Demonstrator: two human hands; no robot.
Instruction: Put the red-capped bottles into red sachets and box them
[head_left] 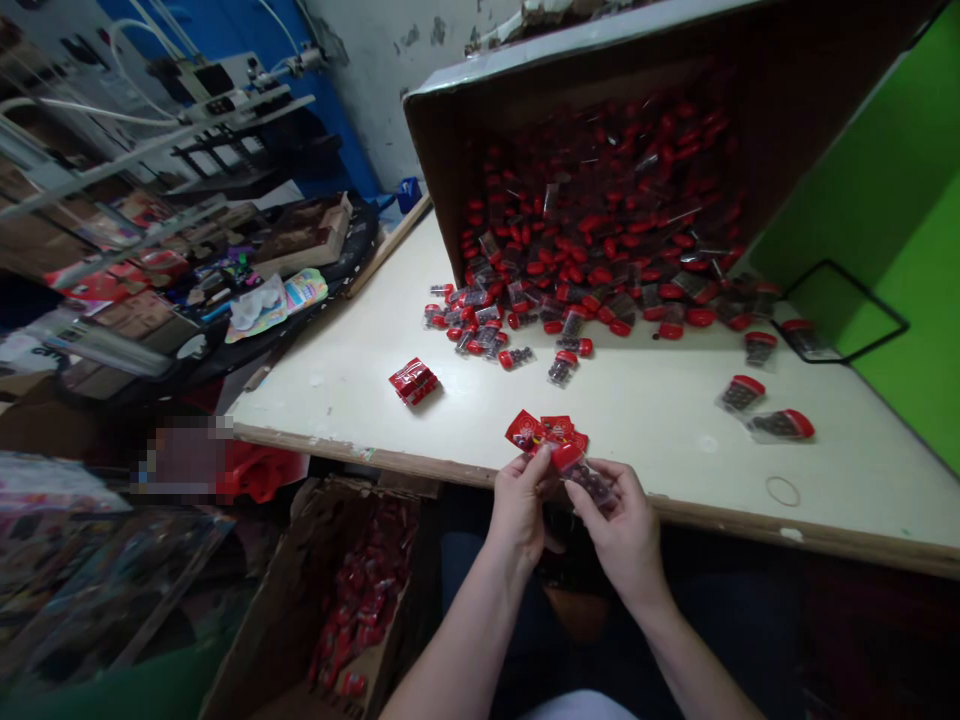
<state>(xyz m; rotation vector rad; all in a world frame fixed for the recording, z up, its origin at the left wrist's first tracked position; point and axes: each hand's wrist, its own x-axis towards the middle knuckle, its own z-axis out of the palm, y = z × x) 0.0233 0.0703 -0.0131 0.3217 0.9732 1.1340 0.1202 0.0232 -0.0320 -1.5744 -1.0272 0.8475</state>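
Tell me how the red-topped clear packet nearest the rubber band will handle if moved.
The red-topped clear packet lies on its side, so it would probably slide rather than roll. Its glossy clear film may be slippery. Being small, it's likely light.

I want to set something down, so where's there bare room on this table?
The table is bare between the right hand and the rubber band, and left of the stack of red packets. It's crowded at the back, where red-topped packets spill from the box. More lie behind the rubber band.
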